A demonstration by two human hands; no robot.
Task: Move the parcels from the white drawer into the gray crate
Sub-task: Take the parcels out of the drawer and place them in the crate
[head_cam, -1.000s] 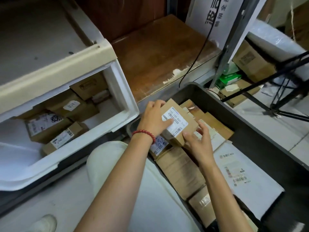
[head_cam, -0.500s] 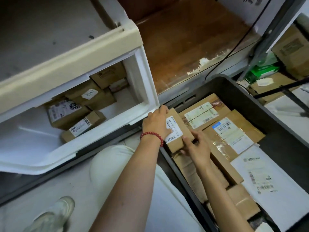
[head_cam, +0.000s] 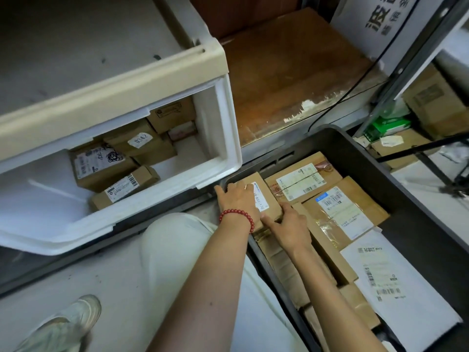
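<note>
A small cardboard parcel [head_cam: 267,199] with a white label lies in the near left corner of the gray crate [head_cam: 368,163]. My left hand [head_cam: 237,201], with a red bead bracelet at the wrist, lies on its left side. My right hand [head_cam: 288,226] grips its near right corner. The crate also holds several cardboard parcels [head_cam: 340,212] and a white mailer bag [head_cam: 396,283]. The white drawer [head_cam: 223,148] stands open at the left with several brown parcels [head_cam: 101,166] inside.
A worn wooden shelf board [head_cam: 291,77] lies behind the crate, with a black cable [head_cam: 355,85] across it. A metal rack post [head_cam: 411,64] and more boxes [head_cam: 436,100] stand at the right. My knee [head_cam: 177,250] and shoe [head_cam: 63,326] are below the drawer.
Both hands have lowered the small parcel from above the crate's pile down into the crate's near left corner. The view has swung to the left and down.
</note>
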